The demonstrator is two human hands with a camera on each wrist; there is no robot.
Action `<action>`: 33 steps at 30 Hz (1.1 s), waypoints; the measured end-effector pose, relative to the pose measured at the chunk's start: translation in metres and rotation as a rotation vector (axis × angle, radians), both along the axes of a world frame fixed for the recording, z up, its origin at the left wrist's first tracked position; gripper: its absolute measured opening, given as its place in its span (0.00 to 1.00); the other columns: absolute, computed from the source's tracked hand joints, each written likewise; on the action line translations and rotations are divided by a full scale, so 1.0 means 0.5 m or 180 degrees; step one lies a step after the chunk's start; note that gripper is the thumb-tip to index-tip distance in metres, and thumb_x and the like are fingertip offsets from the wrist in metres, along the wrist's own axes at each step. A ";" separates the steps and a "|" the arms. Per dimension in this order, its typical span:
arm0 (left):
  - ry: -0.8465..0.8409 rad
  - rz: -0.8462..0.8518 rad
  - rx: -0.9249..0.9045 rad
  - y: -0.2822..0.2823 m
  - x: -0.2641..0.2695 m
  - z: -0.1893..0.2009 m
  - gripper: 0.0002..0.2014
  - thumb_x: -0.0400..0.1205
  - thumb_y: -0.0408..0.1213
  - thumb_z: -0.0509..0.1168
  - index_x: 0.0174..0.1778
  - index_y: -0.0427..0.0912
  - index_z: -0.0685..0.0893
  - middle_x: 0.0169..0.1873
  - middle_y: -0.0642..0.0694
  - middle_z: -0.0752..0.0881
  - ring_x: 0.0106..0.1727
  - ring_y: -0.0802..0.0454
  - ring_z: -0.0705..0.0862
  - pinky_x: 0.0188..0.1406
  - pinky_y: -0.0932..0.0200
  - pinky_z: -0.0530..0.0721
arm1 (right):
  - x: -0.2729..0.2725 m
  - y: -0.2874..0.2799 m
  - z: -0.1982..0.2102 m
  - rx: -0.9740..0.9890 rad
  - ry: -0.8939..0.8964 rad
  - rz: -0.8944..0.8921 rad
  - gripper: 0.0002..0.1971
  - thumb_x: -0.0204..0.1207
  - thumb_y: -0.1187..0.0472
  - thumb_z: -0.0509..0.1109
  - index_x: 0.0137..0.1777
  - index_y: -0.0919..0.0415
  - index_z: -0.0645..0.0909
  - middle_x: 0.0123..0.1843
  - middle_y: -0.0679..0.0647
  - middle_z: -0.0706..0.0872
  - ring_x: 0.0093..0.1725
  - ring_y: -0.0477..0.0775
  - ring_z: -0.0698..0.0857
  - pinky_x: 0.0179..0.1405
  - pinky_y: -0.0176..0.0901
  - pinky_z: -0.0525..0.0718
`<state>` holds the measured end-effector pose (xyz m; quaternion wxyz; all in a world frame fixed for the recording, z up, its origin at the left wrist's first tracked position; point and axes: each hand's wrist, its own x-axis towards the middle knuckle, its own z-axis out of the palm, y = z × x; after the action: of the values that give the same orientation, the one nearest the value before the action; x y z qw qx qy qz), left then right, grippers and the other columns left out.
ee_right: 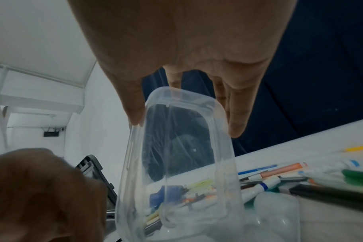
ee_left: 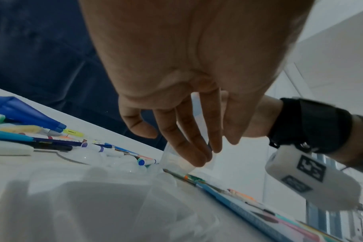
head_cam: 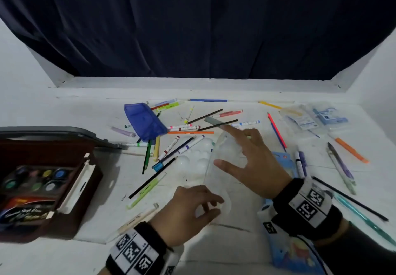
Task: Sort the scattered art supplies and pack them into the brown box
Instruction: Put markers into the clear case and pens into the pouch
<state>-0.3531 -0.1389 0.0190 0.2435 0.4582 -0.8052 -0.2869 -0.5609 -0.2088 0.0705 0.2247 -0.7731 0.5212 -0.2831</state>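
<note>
A dark blue curtain [head_cam: 192, 28] is hanging across the far side, behind the white tabletop [head_cam: 64, 107]. At the near left, the brown box [head_cam: 70, 189] is lying open, and a set of round paint pots [head_cam: 34, 178] is sitting inside it. Near the right edge, a blue flat book [head_cam: 285, 249] is lying partly under the right forearm.

In the middle, both hands are holding a clear plastic container [head_cam: 222, 167], which is tilted above the tabletop. The right hand [head_cam: 255, 163] is grasping its far end, with the thumb on one side of the rim and the fingers on the other side. The left hand [head_cam: 188, 212] is gripping the near end with curled fingers. Under the container a white paint palette [head_cam: 192, 157] is lying.

A blue mesh pencil pouch [head_cam: 143, 120] is lying further away, left of center. Around it many markers and pencils [head_cam: 182, 144] are lying scattered, some crossing each other. At the far right some clear packets [head_cam: 315, 118] are resting, and near them an orange pen [head_cam: 351, 150] is lying alone.
</note>
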 end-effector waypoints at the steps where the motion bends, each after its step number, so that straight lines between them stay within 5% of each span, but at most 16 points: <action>1: 0.0121 -0.0008 0.0010 0.005 0.004 0.006 0.09 0.83 0.46 0.70 0.58 0.56 0.89 0.47 0.61 0.87 0.44 0.64 0.87 0.51 0.77 0.75 | 0.004 0.008 -0.003 0.0046 -0.0079 -0.0050 0.38 0.68 0.31 0.71 0.77 0.24 0.57 0.64 0.46 0.68 0.62 0.49 0.76 0.64 0.55 0.82; 11: 0.0451 0.0872 0.0277 0.062 0.173 0.000 0.12 0.81 0.35 0.73 0.53 0.60 0.88 0.45 0.60 0.87 0.47 0.56 0.86 0.42 0.72 0.77 | 0.039 0.120 -0.058 0.0808 -0.1124 -0.0507 0.33 0.64 0.39 0.80 0.65 0.32 0.65 0.67 0.35 0.78 0.67 0.37 0.79 0.60 0.46 0.84; 14: 0.0387 0.0982 0.0377 0.072 0.210 -0.019 0.13 0.80 0.36 0.73 0.56 0.60 0.87 0.46 0.60 0.88 0.50 0.59 0.86 0.45 0.72 0.80 | 0.037 0.136 -0.081 0.1027 -0.0995 -0.0438 0.35 0.63 0.40 0.81 0.65 0.36 0.65 0.68 0.34 0.78 0.68 0.36 0.79 0.58 0.49 0.86; 18: 0.0422 0.0974 0.0640 0.073 0.226 -0.041 0.16 0.84 0.35 0.69 0.64 0.58 0.84 0.54 0.63 0.88 0.56 0.67 0.85 0.50 0.75 0.81 | 0.019 0.137 -0.100 0.1584 -0.0474 0.0044 0.37 0.67 0.56 0.80 0.69 0.39 0.62 0.72 0.33 0.73 0.72 0.42 0.76 0.61 0.50 0.85; 24: 0.0511 0.0981 0.0829 0.069 0.198 -0.031 0.20 0.86 0.39 0.65 0.73 0.62 0.76 0.58 0.67 0.84 0.58 0.75 0.82 0.54 0.78 0.79 | 0.016 0.107 -0.096 0.1722 -0.0348 0.0304 0.38 0.65 0.61 0.72 0.71 0.29 0.64 0.75 0.41 0.70 0.72 0.47 0.76 0.55 0.43 0.85; 28: 0.0522 0.1155 0.0948 0.068 0.173 -0.027 0.24 0.86 0.42 0.65 0.78 0.62 0.69 0.62 0.60 0.82 0.57 0.74 0.83 0.52 0.80 0.78 | 0.018 0.067 -0.093 0.1624 -0.0381 0.0174 0.30 0.77 0.66 0.66 0.73 0.34 0.68 0.75 0.49 0.74 0.69 0.52 0.80 0.66 0.50 0.80; 33: 0.0693 0.1370 0.1067 0.062 0.133 -0.027 0.23 0.86 0.40 0.66 0.75 0.61 0.70 0.60 0.55 0.87 0.51 0.60 0.90 0.57 0.60 0.87 | 0.027 0.050 -0.098 0.1459 0.0137 0.0287 0.28 0.83 0.59 0.63 0.83 0.49 0.63 0.76 0.49 0.76 0.64 0.51 0.79 0.60 0.35 0.70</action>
<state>-0.2866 -0.1079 0.0056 0.3046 0.6189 -0.6000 -0.4051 -0.5474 -0.1840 0.0216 0.3956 -0.7303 0.5414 -0.1306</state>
